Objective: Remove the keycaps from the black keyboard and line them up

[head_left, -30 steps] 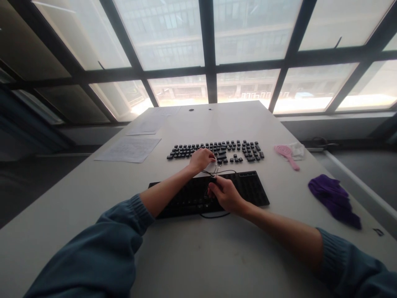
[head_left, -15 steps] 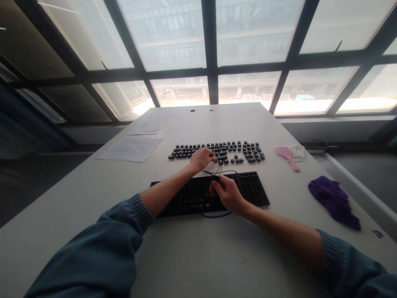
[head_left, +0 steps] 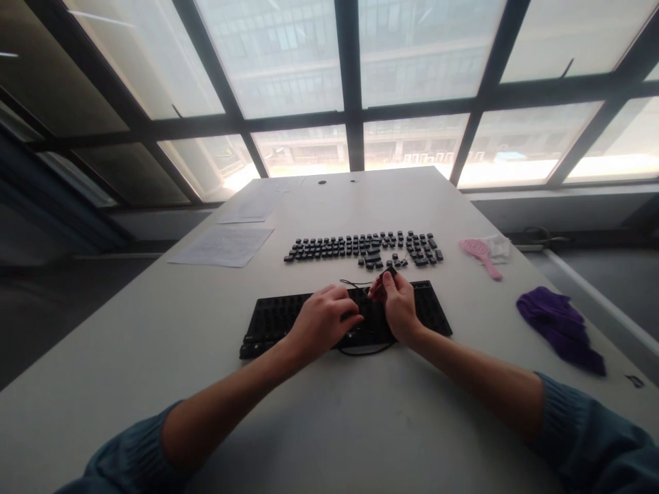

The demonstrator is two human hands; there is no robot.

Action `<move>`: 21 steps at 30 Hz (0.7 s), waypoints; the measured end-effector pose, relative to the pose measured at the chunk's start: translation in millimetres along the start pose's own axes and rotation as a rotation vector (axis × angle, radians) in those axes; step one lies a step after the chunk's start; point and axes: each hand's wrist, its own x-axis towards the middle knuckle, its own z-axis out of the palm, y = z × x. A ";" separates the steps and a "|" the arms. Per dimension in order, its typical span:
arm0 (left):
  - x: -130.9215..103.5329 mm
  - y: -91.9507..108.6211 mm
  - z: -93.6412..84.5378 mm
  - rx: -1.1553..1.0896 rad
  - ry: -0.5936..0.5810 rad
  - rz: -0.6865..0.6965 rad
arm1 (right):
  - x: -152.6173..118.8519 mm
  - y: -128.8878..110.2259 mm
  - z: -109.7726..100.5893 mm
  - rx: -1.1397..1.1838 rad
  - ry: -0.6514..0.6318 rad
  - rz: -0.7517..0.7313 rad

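A black keyboard lies in front of me, most of its keys bare of caps and a few caps visible along its lower left edge. Over its middle, my left hand is closed, fingers curled toward the thumb; whatever they may hold is hidden. My right hand grips a keycap puller by its black handle, above the keyboard's right half. The puller's thin wires are hard to make out. Beyond the keyboard, loose black keycaps lie in rows on the white table.
Paper sheets lie at the left. On the right are a pink hairbrush on a clear plastic wrapper and a purple cloth. A black cable loops out at the keyboard's near edge. Windows stand behind the table.
My left hand has come back from the loose keycaps to the keyboard's middle. My right hand has shifted right and slightly away from me, turning the puller's handle upward.
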 end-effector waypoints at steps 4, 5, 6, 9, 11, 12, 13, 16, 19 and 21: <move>-3.6 4.4 11.4 0.058 -0.078 0.058 | 1.7 2.8 -1.9 0.008 -0.001 0.005; -1.8 3.0 12.8 0.072 -0.092 0.069 | 1.8 2.5 -2.1 0.015 -0.005 0.008; 0.1 1.3 13.4 0.086 -0.110 0.082 | 1.7 2.1 -2.2 0.025 -0.010 0.011; 3.9 -3.5 12.5 0.111 -0.163 0.119 | 1.6 1.7 -2.4 0.041 -0.033 0.018; 4.8 -5.4 11.6 0.108 -0.183 0.136 | 1.8 2.2 -2.7 0.028 -0.048 0.017; 5.2 -5.9 11.2 0.103 -0.192 0.144 | 1.9 2.6 -2.8 0.018 -0.054 0.019; 5.8 -6.2 10.8 0.097 -0.201 0.154 | 2.0 3.0 -3.0 0.009 -0.060 0.025; 9.8 -5.6 9.3 0.072 -0.236 0.185 | 2.6 3.8 -3.5 0.013 -0.073 0.048; 15.2 -3.9 7.8 0.062 -0.277 0.199 | 3.3 4.2 -3.9 0.043 -0.081 0.056; 17.7 -3.6 7.7 0.076 -0.306 0.182 | 3.5 4.3 -4.1 0.049 -0.081 0.058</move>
